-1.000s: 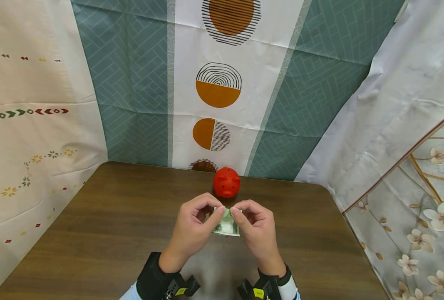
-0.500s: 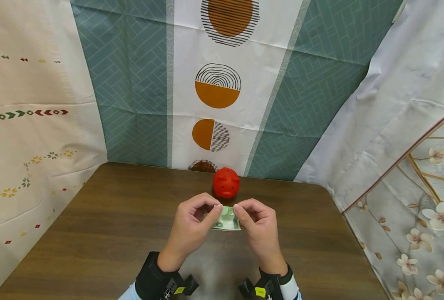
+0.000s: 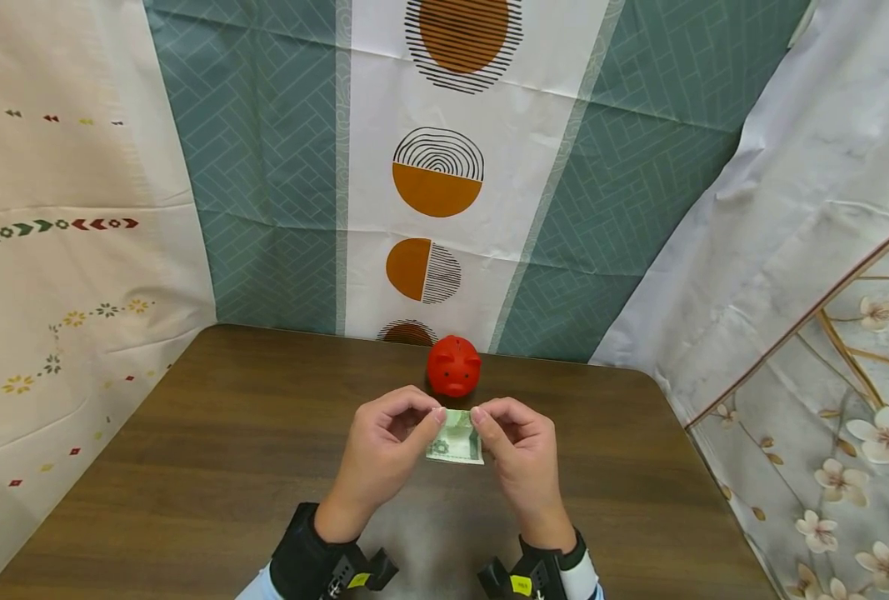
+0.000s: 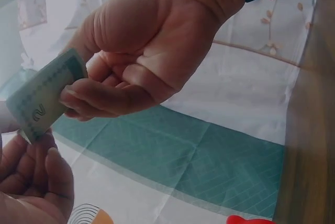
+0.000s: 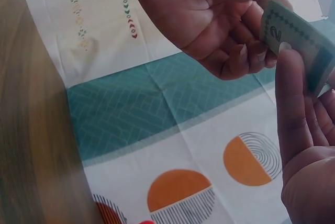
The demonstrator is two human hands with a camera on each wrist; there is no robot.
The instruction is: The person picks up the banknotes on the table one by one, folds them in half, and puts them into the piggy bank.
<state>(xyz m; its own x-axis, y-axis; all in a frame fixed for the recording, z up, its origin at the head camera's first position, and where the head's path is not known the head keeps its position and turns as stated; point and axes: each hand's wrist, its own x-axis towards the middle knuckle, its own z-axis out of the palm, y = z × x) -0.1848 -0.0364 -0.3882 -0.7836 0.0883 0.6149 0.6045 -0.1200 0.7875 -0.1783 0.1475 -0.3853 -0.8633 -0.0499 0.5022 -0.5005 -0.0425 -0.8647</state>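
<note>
Head view: left hand [image 3: 380, 457] and right hand [image 3: 525, 460] pinch a green rectangular paper banknote [image 3: 456, 443], grips now wider apart, seemingly straightening it.

L grip [image 3: 384, 457] & R grip [image 3: 522, 462] bit wider apart vs earlier; more banknote [image 3: 456, 442] showing btwn.

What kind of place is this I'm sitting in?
Probably a small indoor space screened off for recording, though that's a guess: patterned fabric hangs behind and beside a wooden table, and black camera-like devices are strapped at both wrists.
</note>
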